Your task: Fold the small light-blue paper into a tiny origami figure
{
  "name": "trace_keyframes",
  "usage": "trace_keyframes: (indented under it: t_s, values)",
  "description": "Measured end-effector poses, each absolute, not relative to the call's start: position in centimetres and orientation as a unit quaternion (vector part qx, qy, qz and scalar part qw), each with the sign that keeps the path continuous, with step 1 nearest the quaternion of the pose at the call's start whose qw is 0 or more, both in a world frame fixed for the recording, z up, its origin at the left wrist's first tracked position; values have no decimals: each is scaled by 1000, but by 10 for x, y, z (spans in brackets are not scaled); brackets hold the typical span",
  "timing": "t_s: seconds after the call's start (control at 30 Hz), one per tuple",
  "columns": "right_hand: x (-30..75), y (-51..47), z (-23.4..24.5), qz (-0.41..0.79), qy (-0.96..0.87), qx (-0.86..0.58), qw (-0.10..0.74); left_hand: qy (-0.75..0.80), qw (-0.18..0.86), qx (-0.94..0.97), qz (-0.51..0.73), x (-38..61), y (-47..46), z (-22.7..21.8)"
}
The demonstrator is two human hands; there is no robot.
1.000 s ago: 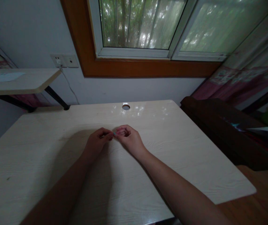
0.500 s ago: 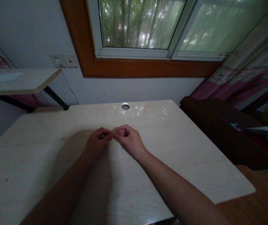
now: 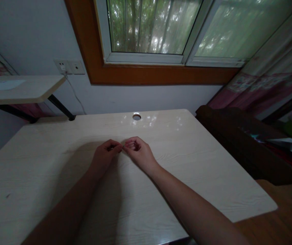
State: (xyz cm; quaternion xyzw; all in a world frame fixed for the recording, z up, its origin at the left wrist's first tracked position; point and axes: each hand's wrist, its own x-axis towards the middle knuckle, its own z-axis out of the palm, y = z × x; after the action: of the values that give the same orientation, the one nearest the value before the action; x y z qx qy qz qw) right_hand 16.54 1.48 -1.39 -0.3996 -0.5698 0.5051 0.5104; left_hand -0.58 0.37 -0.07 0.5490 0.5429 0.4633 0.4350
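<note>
Below the window (image 3: 148, 27), over your pale desk (image 3: 207, 177), your left hand (image 3: 107, 152) and right hand (image 3: 141, 152) pinch a tiny item (image 3: 123, 146) mostly hidden by fingertips; a raised shelf (image 3: 40, 86) stands left, a round hole (image 3: 136, 117) beyond.

Single cam, head-worn, above the near side of the bench (image 3: 199, 153), looking forward and down; left hand (image 3: 106, 152) and right hand (image 3: 141, 152) mid-frame, fairly near (window (image 3: 148, 27), wall (image 3: 140, 97) farther off).

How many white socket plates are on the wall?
2, beside the brown wooden window frame: the left square white plate, holding a white plug, and the right square white plate. The pale wooden shelf might hide others.
</note>
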Motion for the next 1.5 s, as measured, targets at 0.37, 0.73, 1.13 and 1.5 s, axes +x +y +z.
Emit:
trace_keyframes:
  t_s: [0.37,0.73,1.13,1.5]
  values:
    - [166,16,-12,502,-541,-414,533,536,440,553,462,-2,2,-3]
    - [174,19,-11,509,-581,-411,484,525,336,664,413,-3,-3,4]
    - [171,17,-12,507,-622,-424,420,540,331,654,414,-3,-7,8]
    - [172,20,-14,528,-596,-419,437,504,359,683,387,-3,-3,5]
